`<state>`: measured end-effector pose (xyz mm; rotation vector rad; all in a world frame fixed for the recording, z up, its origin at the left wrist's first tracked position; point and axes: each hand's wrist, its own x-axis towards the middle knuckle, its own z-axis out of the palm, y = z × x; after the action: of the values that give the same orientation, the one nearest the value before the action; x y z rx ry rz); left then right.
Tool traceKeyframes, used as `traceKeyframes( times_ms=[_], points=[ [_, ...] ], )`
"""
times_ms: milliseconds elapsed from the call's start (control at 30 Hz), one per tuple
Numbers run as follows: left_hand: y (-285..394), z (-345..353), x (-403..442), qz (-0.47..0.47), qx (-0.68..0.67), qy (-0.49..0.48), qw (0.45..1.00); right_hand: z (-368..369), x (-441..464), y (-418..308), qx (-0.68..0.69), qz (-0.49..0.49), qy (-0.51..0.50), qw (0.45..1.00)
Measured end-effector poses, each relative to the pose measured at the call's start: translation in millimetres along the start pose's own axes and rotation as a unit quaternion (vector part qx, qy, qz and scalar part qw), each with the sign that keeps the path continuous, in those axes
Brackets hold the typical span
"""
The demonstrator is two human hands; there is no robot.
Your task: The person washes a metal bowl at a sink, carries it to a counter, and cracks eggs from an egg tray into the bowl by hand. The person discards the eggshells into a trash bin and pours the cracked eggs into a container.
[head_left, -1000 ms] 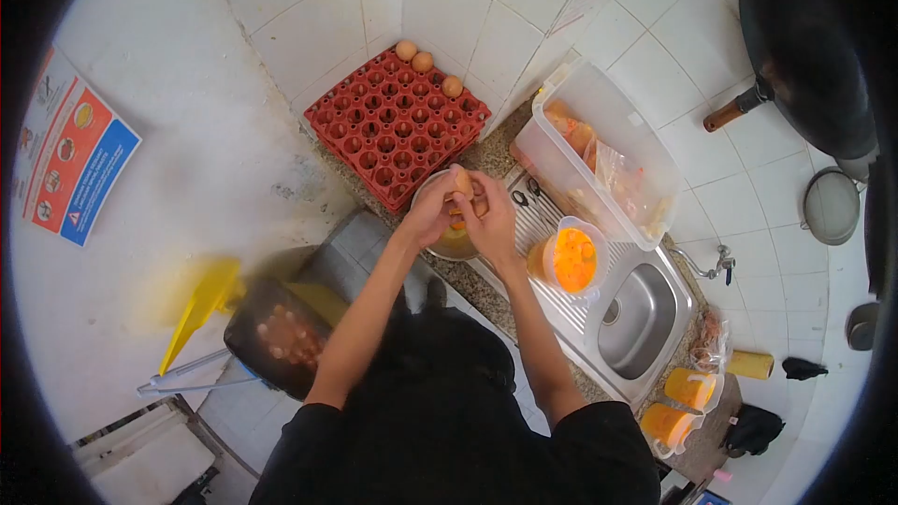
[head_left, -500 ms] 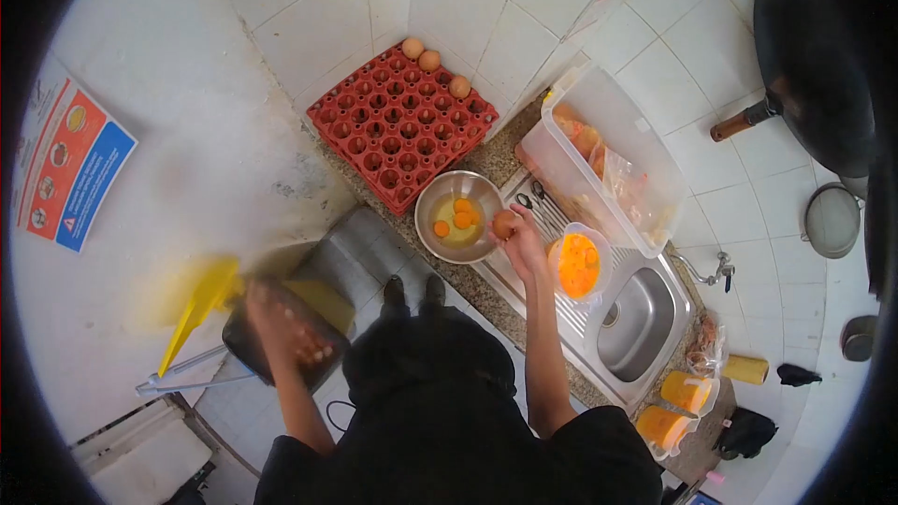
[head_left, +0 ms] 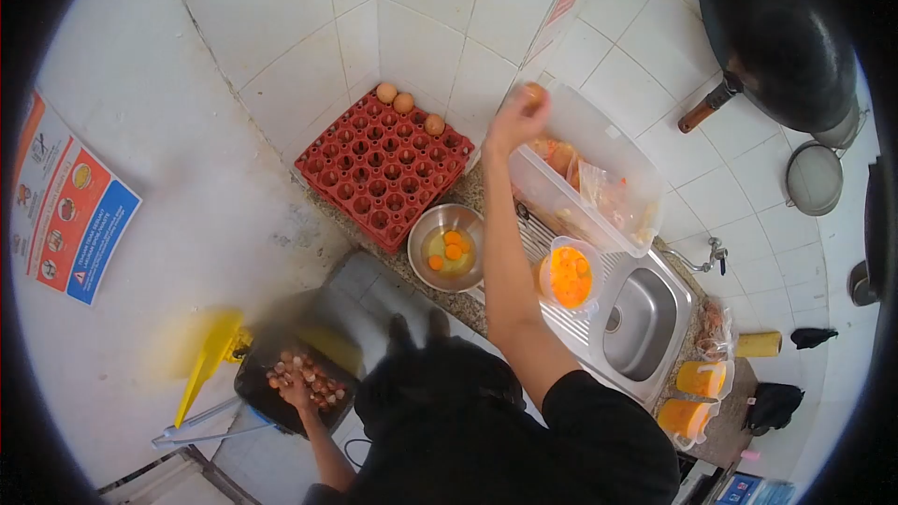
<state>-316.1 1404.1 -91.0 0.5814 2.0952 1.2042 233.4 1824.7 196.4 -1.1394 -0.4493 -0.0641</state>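
Observation:
My right hand (head_left: 513, 123) is raised beside the clear plastic tub, closed around a brown egg (head_left: 533, 93). My left hand (head_left: 297, 395) reaches low into a dark bin (head_left: 257, 395), its fingers apart and touching the broken eggshells (head_left: 323, 383) there; whether a shell is between them is unclear. A steel bowl (head_left: 417, 266) on the counter holds several cracked eggs with whole yolks. Behind it stands a red egg tray stack (head_left: 398, 229) with 3 brown eggs (head_left: 403, 103) along its far edge. Right of my forearm is a plastic container (head_left: 552, 292) filled with yolks.
The clear tub (head_left: 585, 117) holds bagged food. A steel sink (head_left: 645, 318) with a tap (head_left: 716, 255) lies to the right, near two jugs of orange liquid (head_left: 697, 379). A wok (head_left: 776, 37) hangs on the wall. A yellow dustpan-like object (head_left: 210, 355) is beside the bin.
My right hand has moved up and away from the bowl with the egg, towards the tub. My left hand has lowered into the bin, onto the shells. The camera view has shifted slightly.

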Motion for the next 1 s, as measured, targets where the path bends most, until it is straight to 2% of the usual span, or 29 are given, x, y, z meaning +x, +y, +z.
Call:
traceKeyframes(
  times_ms=[33,100,133,233,267,333,433,467,533,600,700,733,833,900,1000],
  points=[
    [15,14,0,0.028,0.058,0.023,0.998,3,1,11,-0.023,0.013,-0.033,0.999],
    [32,34,5,0.082,0.169,0.071,0.980,-16,7,0,0.152,0.172,-0.056,0.972],
    [50,47,3,0.111,0.168,0.038,0.979,-29,9,-8,0.236,0.249,-0.070,0.937],
    [145,80,-35,0.205,0.151,-0.049,0.966,-81,5,-22,0.369,0.448,-0.119,0.805],
    [184,98,-53,0.248,0.134,-0.069,0.957,-99,1,-27,0.354,0.481,-0.178,0.782],
    [228,135,-71,0.229,0.017,-0.192,0.954,-128,-8,-42,0.319,0.542,-0.293,0.721],
    [317,189,-121,0.311,-0.056,-0.319,0.894,-152,-31,-62,0.254,0.583,-0.341,0.692],
    [329,212,-127,0.356,-0.084,-0.356,0.860,-157,-37,-70,0.222,0.575,-0.352,0.704],
    [364,247,-147,0.320,-0.118,-0.437,0.832,-165,-51,-83,0.159,0.555,-0.372,0.727],
    [373,283,-156,0.233,-0.166,-0.505,0.814,-172,-64,-87,0.100,0.523,-0.388,0.752],
    [370,311,-152,0.166,-0.146,-0.607,0.763,-179,-75,-84,0.013,0.485,-0.401,0.777],
    [365,316,-151,0.172,-0.136,-0.608,0.763,-184,-75,-79,-0.017,0.475,-0.402,0.783],
    [346,325,-144,0.207,-0.097,-0.599,0.768,-199,-73,-65,-0.033,0.440,-0.485,0.755],
    [333,330,-139,0.256,-0.062,-0.571,0.778,-205,-80,-48,-0.063,0.392,-0.504,0.767],
    [314,341,-133,0.260,-0.025,-0.564,0.783,-207,-90,-24,-0.108,0.330,-0.521,0.780]
  ],
)
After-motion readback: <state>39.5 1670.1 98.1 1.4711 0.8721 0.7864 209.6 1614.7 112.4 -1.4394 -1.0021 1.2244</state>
